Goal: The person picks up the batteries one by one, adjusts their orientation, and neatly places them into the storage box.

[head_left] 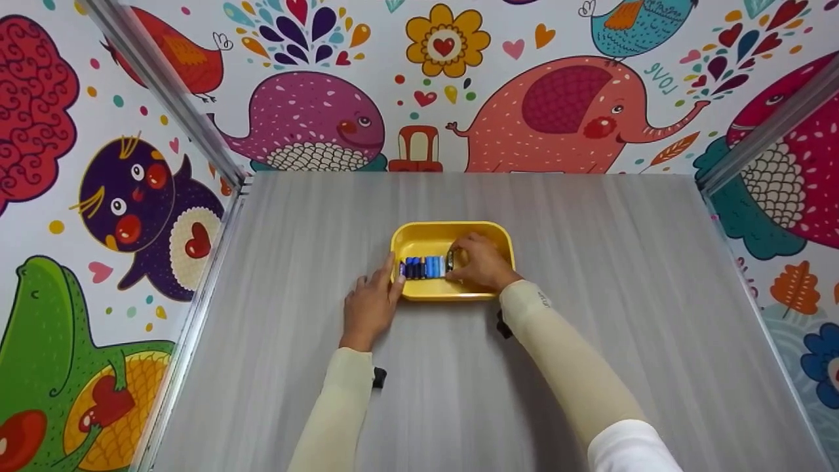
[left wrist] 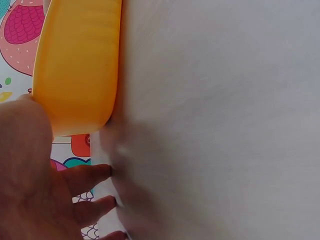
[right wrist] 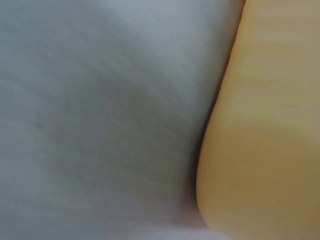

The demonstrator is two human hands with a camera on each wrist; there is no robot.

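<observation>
In the head view, a yellow plastic tray (head_left: 452, 226) holds a side-by-side row of several small cylinders that look like batteries (head_left: 423, 267), mostly dark and light blue. My right hand (head_left: 484, 263) reaches into the tray and pinches a dark battery (head_left: 450, 259) between thumb and fingers at the row's right end. On the tray's left side rests my left hand (head_left: 368, 308), its thumb over the rim by the leftmost battery and its index finger along the outer wall. Its other fingers (left wrist: 90, 175) spread loosely beside the tray in the left wrist view. The right wrist view shows only the tray's wall (right wrist: 270, 125) and table.
The tray stands on a grey wood-grain table (head_left: 295, 229). Printed cartoon panels (head_left: 314, 118) rise along the back and sides, with metal frame posts (head_left: 164, 92) at the corners.
</observation>
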